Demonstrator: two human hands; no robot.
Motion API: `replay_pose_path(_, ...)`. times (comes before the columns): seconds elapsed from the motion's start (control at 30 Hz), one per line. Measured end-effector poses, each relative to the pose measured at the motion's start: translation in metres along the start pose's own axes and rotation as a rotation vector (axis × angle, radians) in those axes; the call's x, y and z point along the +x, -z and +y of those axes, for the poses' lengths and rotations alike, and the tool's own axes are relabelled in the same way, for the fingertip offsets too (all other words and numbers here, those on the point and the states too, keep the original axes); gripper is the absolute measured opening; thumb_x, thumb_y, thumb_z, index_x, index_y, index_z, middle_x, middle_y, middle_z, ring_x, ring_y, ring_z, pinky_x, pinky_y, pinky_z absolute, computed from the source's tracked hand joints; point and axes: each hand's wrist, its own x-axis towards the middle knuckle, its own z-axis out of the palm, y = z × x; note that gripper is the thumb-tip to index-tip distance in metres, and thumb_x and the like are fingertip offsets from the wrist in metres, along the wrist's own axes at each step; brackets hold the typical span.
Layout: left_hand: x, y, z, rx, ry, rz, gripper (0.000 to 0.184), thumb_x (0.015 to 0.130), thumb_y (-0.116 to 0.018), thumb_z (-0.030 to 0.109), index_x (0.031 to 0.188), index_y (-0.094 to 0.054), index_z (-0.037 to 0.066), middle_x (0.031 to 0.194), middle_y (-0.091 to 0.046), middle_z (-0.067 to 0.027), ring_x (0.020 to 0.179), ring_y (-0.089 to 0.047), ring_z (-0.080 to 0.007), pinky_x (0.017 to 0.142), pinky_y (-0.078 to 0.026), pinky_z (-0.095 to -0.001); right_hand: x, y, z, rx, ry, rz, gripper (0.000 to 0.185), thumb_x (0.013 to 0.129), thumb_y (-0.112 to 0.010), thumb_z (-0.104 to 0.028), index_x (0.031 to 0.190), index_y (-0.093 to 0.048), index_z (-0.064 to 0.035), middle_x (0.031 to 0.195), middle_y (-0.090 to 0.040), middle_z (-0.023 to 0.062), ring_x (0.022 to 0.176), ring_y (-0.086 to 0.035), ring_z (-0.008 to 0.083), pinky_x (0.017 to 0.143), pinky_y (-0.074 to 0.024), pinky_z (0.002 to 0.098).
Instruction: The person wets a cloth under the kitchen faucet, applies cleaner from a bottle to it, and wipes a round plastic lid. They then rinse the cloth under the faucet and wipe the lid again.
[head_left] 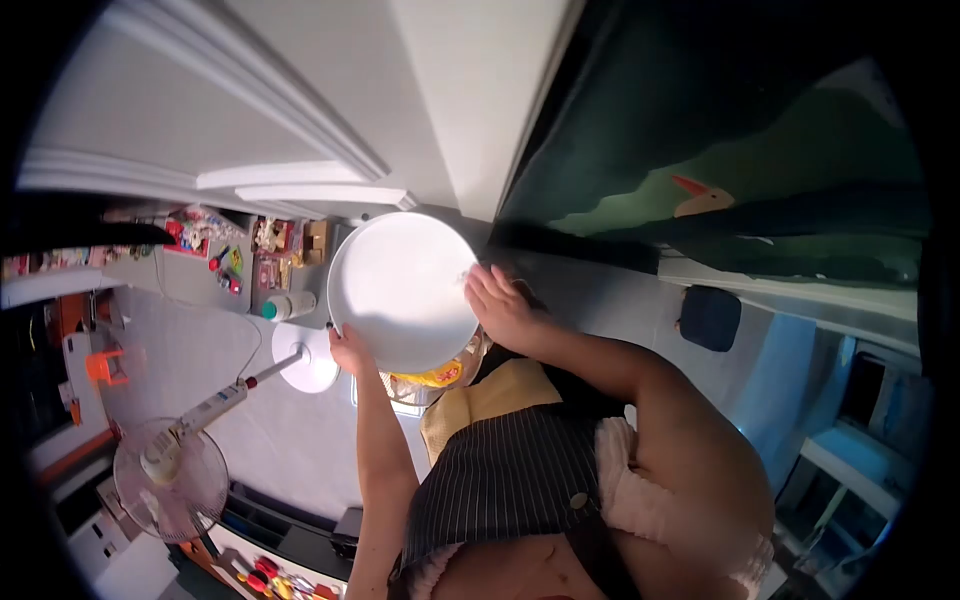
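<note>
A large, shallow, white round tray (400, 285) is in front of my body, its inside facing up at me. My left hand (350, 350) grips its near-left rim, the thumb on the edge and the other fingers mostly hidden. My right hand (500, 305) lies over the right edge, fingers stretched out and fingertips on the white surface. By those fingertips shows a small pale speck, too small to name. Partly hidden under the tray is a basket (405, 395) holding a yellow and red package (440, 374).
Boxes (272, 235) and a white bottle with a green cap (292, 305) are at the left. A standing fan (172, 470) is at lower left, near an orange stool (107, 367). A dark stool (710, 318) is at the right, below a dark green curtain (640, 170).
</note>
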Motion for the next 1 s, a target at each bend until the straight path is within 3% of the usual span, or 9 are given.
replay_pose_path(0.17,0.006,-0.003,-0.010,0.039,-0.055,0.048,0.043,0.088,-0.056,0.029,0.110,-0.061,-0.007,0.093,-0.067,-0.0257,0.086,-0.065,-0.0405,0.076,-0.050,-0.0437,0.052,-0.005,0.021,-0.017,0.181,-0.310,0.023,0.080,-0.055,-0.023,0.088,-0.071,-0.0098,0.102,-0.066,0.0092,0.113,-0.053,0.0242,0.102,-0.0325,0.0433)
replay_pose_path(0.33,-0.001,0.005,0.003,-0.076,0.023,0.061,0.043,0.088,-0.057,0.028,0.113,-0.060,-0.007,0.086,-0.068,-0.0201,0.075,-0.065,-0.0296,0.071,-0.050,-0.0392,0.073,-0.013,0.012,-0.015,0.411,-0.866,0.018,0.081,-0.055,-0.017,0.084,-0.071,-0.0082,0.087,-0.069,0.0068,0.085,-0.066,0.0217,0.083,-0.0418,0.0378)
replay_pose_path(0.4,0.001,0.004,0.002,-0.220,0.065,0.005,0.044,0.089,-0.058,0.028,0.115,-0.059,-0.007,0.083,-0.068,-0.0155,0.071,-0.063,-0.0221,0.068,-0.049,-0.0350,0.056,-0.011,-0.020,0.050,0.447,-0.899,0.019,0.081,-0.054,-0.015,0.081,-0.071,-0.0064,0.086,-0.070,0.0111,0.080,-0.067,0.0254,0.078,-0.0466,0.0400)
replay_pose_path(0.47,0.003,-0.005,-0.011,-0.301,0.093,0.028,0.045,0.089,-0.059,0.028,0.117,-0.058,-0.007,0.082,-0.068,-0.0141,0.070,-0.063,-0.0201,0.067,-0.049,-0.0334,0.044,-0.029,-0.076,0.190,0.389,-1.019,0.017,0.080,-0.058,-0.015,0.087,-0.072,-0.0085,0.089,-0.071,0.0097,0.082,-0.068,0.0284,0.066,-0.0528,0.0442)
replay_pose_path(0.63,0.010,-0.004,-0.016,-0.383,0.167,0.019,0.050,0.087,-0.063,0.024,0.125,-0.054,-0.007,0.080,-0.068,-0.0114,0.069,-0.062,-0.0146,0.064,-0.049,-0.0299,0.050,-0.061,-0.166,0.713,-0.156,-0.537,0.016,0.082,-0.058,-0.012,0.089,-0.071,-0.0074,0.079,-0.067,0.0189,0.074,-0.066,0.0326,0.065,-0.0520,0.0433)
replay_pose_path(0.7,0.005,0.000,-0.017,-0.360,0.174,0.003,0.050,0.087,-0.063,0.025,0.126,-0.054,-0.006,0.080,-0.068,-0.0116,0.068,-0.063,-0.0156,0.065,-0.049,-0.0309,0.029,-0.093,-0.133,1.218,-0.558,-0.976,0.013,0.082,-0.057,-0.013,0.083,-0.069,-0.0083,0.077,-0.066,0.0186,0.072,-0.065,0.0339,0.064,-0.0497,0.0437)
replay_pose_path(0.77,0.007,0.001,-0.014,-0.342,0.174,-0.011,0.051,0.087,-0.064,0.026,0.126,-0.054,-0.005,0.080,-0.068,-0.0119,0.068,-0.063,-0.0166,0.065,-0.049,-0.0319,0.026,-0.082,-0.071,0.809,0.165,-0.776,0.013,0.084,-0.055,-0.013,0.080,-0.067,-0.0076,0.076,-0.065,0.0134,0.069,-0.062,0.0322,0.063,-0.0482,0.0425)
replay_pose_path(0.93,0.011,-0.001,-0.014,-0.347,0.149,-0.018,0.053,0.086,-0.065,0.029,0.127,-0.055,-0.003,0.076,-0.066,-0.0124,0.065,-0.062,-0.0204,0.064,-0.049,-0.0332,0.086,-0.042,-0.018,0.400,0.381,-1.216,0.006,0.081,-0.061,-0.011,0.081,-0.067,-0.0098,0.078,-0.064,0.0125,0.074,-0.062,0.0324,0.064,-0.0486,0.0422)
replay_pose_path(1.0,0.012,-0.008,-0.023,-0.389,0.126,0.002,0.053,0.087,-0.065,0.030,0.127,-0.055,-0.003,0.078,-0.067,-0.0123,0.067,-0.062,-0.0199,0.065,-0.049,-0.0331,0.063,-0.065,-0.049,0.552,0.384,-1.040,0.006,0.082,-0.061,-0.014,0.083,-0.065,-0.0100,0.081,-0.063,0.0130,0.077,-0.061,0.0342,0.065,-0.0482,0.0431)
